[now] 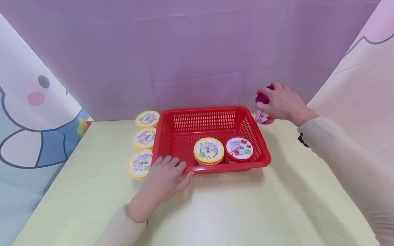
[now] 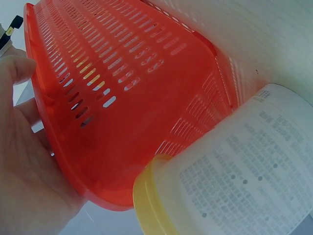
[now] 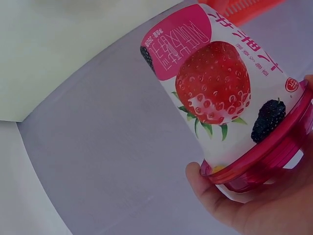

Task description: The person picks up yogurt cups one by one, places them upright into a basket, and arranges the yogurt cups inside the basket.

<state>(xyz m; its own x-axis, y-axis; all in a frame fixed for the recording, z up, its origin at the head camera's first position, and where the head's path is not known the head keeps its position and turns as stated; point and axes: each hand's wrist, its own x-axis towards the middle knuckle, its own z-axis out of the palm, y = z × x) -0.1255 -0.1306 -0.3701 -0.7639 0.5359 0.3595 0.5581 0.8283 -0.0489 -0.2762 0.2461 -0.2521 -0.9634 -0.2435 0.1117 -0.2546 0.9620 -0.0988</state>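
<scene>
My left hand (image 1: 163, 177) grips the near left rim of a red plastic basket (image 1: 203, 110), its fingers over the edge and its thumb along the outside. In the left wrist view the slotted wall of the basket (image 2: 132, 152) fills the middle. My right hand (image 1: 284, 104) holds a yogurt cup (image 1: 262, 117) by its dark pink lid, beyond the basket's back right corner. Seen from the right wrist, the cup (image 3: 215, 93) is white with a strawberry and a mulberry printed on it. Inside the basket, a yellow-lidded tub (image 1: 208, 151) and a red-lidded tub (image 1: 240, 148) stand side by side at the front.
Three yellow-lidded tubs stand in a row along the basket's left side: a far tub (image 1: 147, 119), a middle tub (image 1: 144, 138) and a near tub (image 1: 139, 164). A purple cloth (image 1: 197, 54) hangs behind the pale table (image 1: 227, 212), with printed cloths at both sides.
</scene>
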